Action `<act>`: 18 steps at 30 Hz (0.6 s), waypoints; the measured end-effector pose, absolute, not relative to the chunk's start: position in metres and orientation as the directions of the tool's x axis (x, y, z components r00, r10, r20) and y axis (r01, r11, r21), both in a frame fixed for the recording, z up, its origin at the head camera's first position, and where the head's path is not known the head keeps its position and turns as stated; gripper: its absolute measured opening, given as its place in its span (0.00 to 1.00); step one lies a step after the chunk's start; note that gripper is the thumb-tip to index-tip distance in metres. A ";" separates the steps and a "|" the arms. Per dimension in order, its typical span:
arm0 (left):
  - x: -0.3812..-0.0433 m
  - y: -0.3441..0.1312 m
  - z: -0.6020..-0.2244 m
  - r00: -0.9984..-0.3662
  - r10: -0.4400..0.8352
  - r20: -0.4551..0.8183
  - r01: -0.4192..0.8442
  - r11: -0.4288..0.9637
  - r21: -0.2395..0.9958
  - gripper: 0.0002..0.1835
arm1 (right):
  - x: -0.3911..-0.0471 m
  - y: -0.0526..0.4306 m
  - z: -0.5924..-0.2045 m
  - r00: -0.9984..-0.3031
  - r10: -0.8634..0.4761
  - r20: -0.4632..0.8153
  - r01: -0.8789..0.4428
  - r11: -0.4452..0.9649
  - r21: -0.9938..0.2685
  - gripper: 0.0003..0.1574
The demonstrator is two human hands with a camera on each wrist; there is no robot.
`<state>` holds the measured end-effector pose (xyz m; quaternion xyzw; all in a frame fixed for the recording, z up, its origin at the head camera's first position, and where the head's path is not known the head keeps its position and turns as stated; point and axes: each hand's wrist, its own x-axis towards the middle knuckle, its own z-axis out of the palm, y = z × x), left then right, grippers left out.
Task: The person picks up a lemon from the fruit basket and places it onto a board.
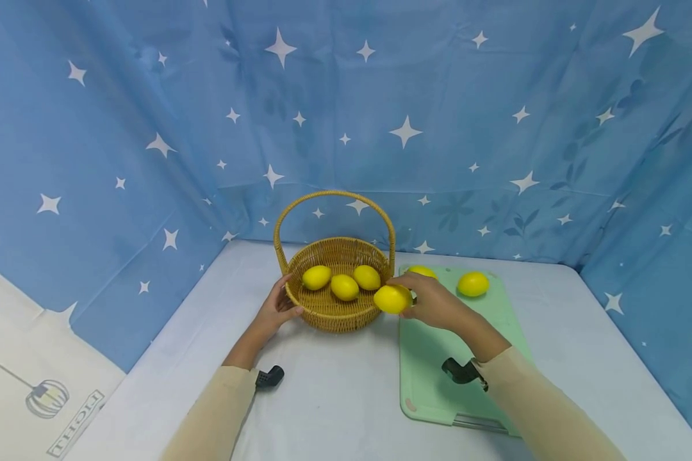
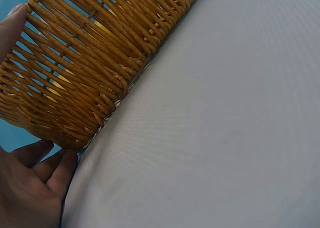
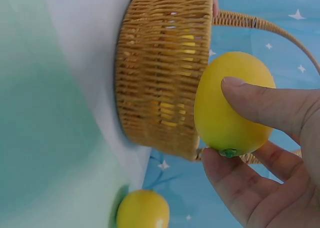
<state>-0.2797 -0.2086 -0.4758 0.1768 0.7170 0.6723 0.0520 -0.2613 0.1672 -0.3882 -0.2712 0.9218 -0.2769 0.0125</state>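
A round wicker basket (image 1: 334, 320) with a tall arched handle holds several yellow lemons, among them a lemon (image 1: 345, 287) near its middle. On its left side, my left hand (image 1: 275, 310) grips the basket, fingers near the rim and thumb toward the front. The left wrist view shows the fingers (image 2: 62, 170) bent against the weave. My right hand (image 1: 432, 302) pinches another lemon (image 3: 235, 103) between thumb and fingertips. That lemon is at the right edge of the basket, level with the rim and overlapping it in the head view. Its green stem end shows in the right wrist view.
A light green cutting board (image 1: 432, 378) lies to the right, under my right forearm. On its far part are a lemon (image 1: 473, 283) and a second lemon (image 1: 422, 271) partly hidden by my right hand. A blue star-patterned curtain (image 1: 346, 96) hangs behind the white-covered table (image 1: 323, 397).
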 end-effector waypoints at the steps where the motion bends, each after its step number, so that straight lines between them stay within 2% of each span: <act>1: -0.280 -0.209 -0.476 -0.931 0.325 0.166 0.186 0.032 0.982 0.48 | -0.261 0.169 -0.389 -0.853 -0.505 0.129 -0.492 0.699 -0.519 0.41; 18: -0.281 -0.209 -0.478 -0.929 0.325 0.178 0.202 0.041 0.978 0.48 | -0.254 0.202 -0.419 -0.887 -0.452 0.094 -0.425 0.720 -0.548 0.42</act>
